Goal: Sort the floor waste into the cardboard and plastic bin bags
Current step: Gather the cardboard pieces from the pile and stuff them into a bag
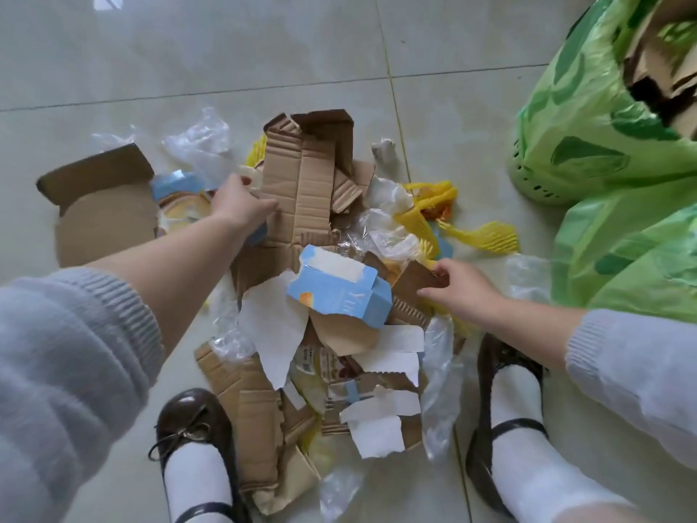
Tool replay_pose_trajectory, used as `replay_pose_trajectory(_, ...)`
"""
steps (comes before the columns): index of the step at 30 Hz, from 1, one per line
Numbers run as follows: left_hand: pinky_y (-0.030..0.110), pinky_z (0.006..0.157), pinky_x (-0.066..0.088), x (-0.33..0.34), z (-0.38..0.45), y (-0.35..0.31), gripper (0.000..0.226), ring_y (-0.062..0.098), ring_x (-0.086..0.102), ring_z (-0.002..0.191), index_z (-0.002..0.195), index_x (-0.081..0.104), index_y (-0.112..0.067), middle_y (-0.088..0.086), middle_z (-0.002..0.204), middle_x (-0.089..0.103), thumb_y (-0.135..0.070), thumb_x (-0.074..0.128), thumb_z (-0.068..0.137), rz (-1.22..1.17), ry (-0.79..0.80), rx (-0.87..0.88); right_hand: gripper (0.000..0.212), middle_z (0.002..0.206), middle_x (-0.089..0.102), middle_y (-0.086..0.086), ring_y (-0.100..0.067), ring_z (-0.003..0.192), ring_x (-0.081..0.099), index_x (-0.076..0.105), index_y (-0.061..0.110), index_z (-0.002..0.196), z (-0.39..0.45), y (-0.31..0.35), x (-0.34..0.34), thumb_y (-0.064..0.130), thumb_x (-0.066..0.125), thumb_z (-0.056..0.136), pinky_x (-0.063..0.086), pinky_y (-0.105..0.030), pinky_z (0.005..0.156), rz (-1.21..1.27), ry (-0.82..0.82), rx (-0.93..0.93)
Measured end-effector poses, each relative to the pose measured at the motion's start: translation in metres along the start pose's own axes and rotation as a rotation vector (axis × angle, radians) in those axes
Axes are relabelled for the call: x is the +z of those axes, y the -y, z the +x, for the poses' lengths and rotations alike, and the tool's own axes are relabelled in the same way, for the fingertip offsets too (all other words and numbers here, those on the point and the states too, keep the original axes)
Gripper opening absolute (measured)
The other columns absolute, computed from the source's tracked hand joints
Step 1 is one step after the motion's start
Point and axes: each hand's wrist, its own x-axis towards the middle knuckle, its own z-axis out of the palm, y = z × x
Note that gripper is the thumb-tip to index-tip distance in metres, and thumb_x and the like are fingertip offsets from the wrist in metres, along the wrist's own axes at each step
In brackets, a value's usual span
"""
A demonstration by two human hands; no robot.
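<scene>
A heap of waste lies on the tiled floor. My left hand (239,205) grips the left edge of a large corrugated cardboard piece (301,183) at the heap's far side. My right hand (458,288) pinches a small brown cardboard scrap (415,281) at the heap's right. A light blue carton (339,288) lies between the hands. Clear plastic film (203,141), yellow foam netting (479,235) and white paper (271,326) are mixed in. The green bin bag (588,152) at the right holds cardboard pieces (663,69).
A folded brown cardboard flap (102,205) lies to the left of the heap. More torn cardboard (256,417) and clear film (441,386) lie near my two shoes (188,420). A green perforated basket (535,183) sits under the bag.
</scene>
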Motion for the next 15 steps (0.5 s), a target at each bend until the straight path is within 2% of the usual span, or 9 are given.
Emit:
replay_pose_trajectory(2, 0.037, 0.094, 0.046, 0.001, -0.002, -0.003, 0.051, 0.029, 0.056, 0.114, 0.125, 0.053, -0.012, 0.011, 0.123, 0.06, -0.033, 0.07, 0.082, 0.008, -0.003, -0.002, 0.026, 0.093, 0.062, -0.004, -0.023, 0.091, 0.058, 0.061, 0.013, 0.1, -0.001, 0.003, 0.002, 0.027, 0.071, 0.081, 0.042, -0.031, 0.074, 0.083, -0.042, -0.022)
replay_pose_trajectory(4, 0.038, 0.091, 0.049, -0.001, -0.001, -0.006, 0.032, 0.03, 0.061, 0.105, 0.106, 0.065, -0.015, 0.011, 0.109, 0.067, -0.032, 0.07, 0.08, -0.01, 0.014, 0.006, 0.015, 0.078, 0.058, 0.0, -0.018, 0.077, 0.054, 0.059, 0.015, 0.089, -0.001, 0.008, 0.001, 0.023, 0.07, 0.082, 0.039, -0.03, 0.066, 0.197, -0.06, -0.057)
replay_pose_trajectory(6, 0.039, 0.091, 0.051, -0.004, 0.0, -0.008, 0.019, 0.027, 0.064, 0.098, 0.09, 0.068, -0.018, 0.009, 0.101, 0.07, -0.03, 0.072, 0.076, -0.058, 0.024, 0.026, 0.011, 0.074, 0.058, 0.003, -0.015, 0.072, 0.054, 0.055, 0.02, 0.084, 0.0, 0.013, -0.002, 0.02, 0.066, 0.084, 0.04, -0.028, 0.064, 0.319, -0.065, -0.081)
replay_pose_trajectory(7, 0.039, 0.09, 0.052, -0.006, 0.001, -0.009, 0.017, 0.026, 0.064, 0.095, 0.086, 0.067, -0.017, 0.009, 0.099, 0.071, -0.03, 0.072, 0.075, -0.1, 0.028, 0.03, 0.012, 0.076, 0.061, 0.001, -0.018, 0.075, 0.058, 0.054, 0.024, 0.082, 0.0, 0.015, -0.004, 0.02, 0.065, 0.085, 0.045, -0.031, 0.069, 0.39, -0.074, -0.088)
replay_pose_trajectory(9, 0.035, 0.079, 0.054, -0.01, 0.003, -0.013, 0.02, 0.024, 0.064, 0.088, 0.092, 0.066, -0.013, 0.009, 0.097, 0.07, -0.027, 0.068, 0.077, -0.176, 0.028, 0.042, 0.013, 0.084, 0.064, -0.004, -0.027, 0.086, 0.064, 0.052, 0.027, 0.084, 0.001, 0.016, -0.008, 0.019, 0.062, 0.087, 0.051, -0.042, 0.08, 0.523, -0.114, -0.087)
replay_pose_trajectory(10, 0.032, 0.073, 0.052, -0.013, 0.003, -0.016, 0.022, 0.022, 0.063, 0.085, 0.097, 0.065, -0.011, 0.008, 0.097, 0.067, -0.025, 0.066, 0.081, -0.193, 0.023, 0.06, 0.012, 0.087, 0.064, -0.005, -0.027, 0.086, 0.064, 0.052, 0.026, 0.088, 0.0, 0.016, -0.012, 0.017, 0.06, 0.089, 0.052, -0.044, 0.08, 0.597, -0.143, -0.086)
replay_pose_trajectory(13, 0.026, 0.067, 0.047, -0.029, 0.003, -0.034, 0.027, 0.017, 0.058, 0.085, 0.11, 0.06, -0.01, 0.004, 0.097, 0.061, -0.02, 0.06, 0.086, -0.255, -0.081, 0.143, 0.012, 0.087, 0.061, -0.001, -0.016, 0.077, 0.06, 0.047, 0.017, 0.103, -0.003, 0.018, -0.029, 0.015, 0.053, 0.094, 0.053, -0.034, 0.074, 0.785, -0.267, -0.099)
replay_pose_trajectory(15, 0.017, 0.061, 0.044, -0.048, 0.003, -0.046, 0.029, 0.014, 0.056, 0.086, 0.114, 0.059, -0.011, 0.0, 0.098, 0.059, -0.019, 0.057, 0.086, -0.298, -0.224, 0.186, 0.01, 0.084, 0.058, 0.002, -0.012, 0.076, 0.058, 0.046, 0.019, 0.102, 0.0, 0.021, -0.043, 0.016, 0.053, 0.094, 0.051, -0.028, 0.068, 0.872, -0.359, -0.109)
